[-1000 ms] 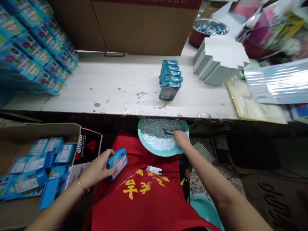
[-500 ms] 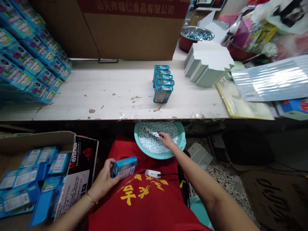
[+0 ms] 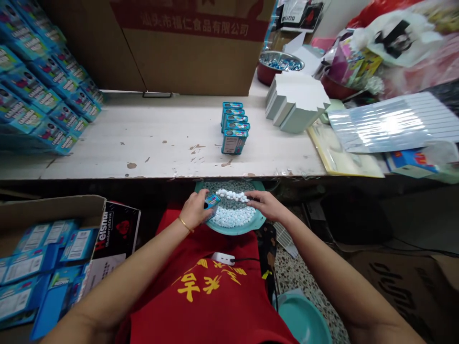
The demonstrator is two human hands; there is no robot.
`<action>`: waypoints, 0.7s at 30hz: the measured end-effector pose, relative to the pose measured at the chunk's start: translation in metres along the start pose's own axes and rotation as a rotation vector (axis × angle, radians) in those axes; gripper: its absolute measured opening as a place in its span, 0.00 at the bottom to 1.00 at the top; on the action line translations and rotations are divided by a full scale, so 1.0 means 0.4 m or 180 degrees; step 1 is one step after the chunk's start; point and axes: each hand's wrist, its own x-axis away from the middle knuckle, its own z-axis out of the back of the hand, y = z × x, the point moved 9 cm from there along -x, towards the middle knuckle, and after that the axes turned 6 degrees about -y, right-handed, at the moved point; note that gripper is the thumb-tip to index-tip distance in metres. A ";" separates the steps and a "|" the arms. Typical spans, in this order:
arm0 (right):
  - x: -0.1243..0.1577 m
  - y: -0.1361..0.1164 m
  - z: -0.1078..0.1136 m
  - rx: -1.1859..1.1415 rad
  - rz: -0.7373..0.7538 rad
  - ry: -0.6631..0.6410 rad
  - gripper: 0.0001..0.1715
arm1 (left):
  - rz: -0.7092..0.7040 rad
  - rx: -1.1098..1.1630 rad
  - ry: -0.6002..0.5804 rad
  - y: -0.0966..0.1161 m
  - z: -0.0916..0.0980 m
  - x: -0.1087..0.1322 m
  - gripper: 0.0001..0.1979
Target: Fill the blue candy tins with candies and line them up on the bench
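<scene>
My left hand (image 3: 195, 209) is shut on a small blue candy tin (image 3: 212, 201), holding it over a teal basin (image 3: 238, 231). The basin is heaped with small white-blue mints (image 3: 233, 216). My right hand (image 3: 263, 205) grips a narrow dark tool, mostly hidden, carrying a line of white mints (image 3: 231, 195). That line runs from my right fingers to the tin's end. I cannot tell whether the mints touch the tin's opening. Both hands are above the basin, in front of my red apron (image 3: 211, 306).
Several blue tins (image 3: 234, 138) stand in a row on a chipped white table (image 3: 143, 148). Blue packs are stacked at its left, and white card stacks (image 3: 297, 102) lie at its right. A cardboard box (image 3: 53, 208) of blue packs sits low left; a second teal basin (image 3: 304, 320) sits by my right knee.
My left hand has risen from beside the apron to over the basin with the tin. My right hand has lifted a line of mints from the pile towards the tin.
</scene>
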 end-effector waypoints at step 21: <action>-0.101 -0.182 -0.031 0.2542 -0.0262 -0.0975 0.10 | 0.0441 0.1102 0.0295 -0.031 -0.109 -0.006 0.20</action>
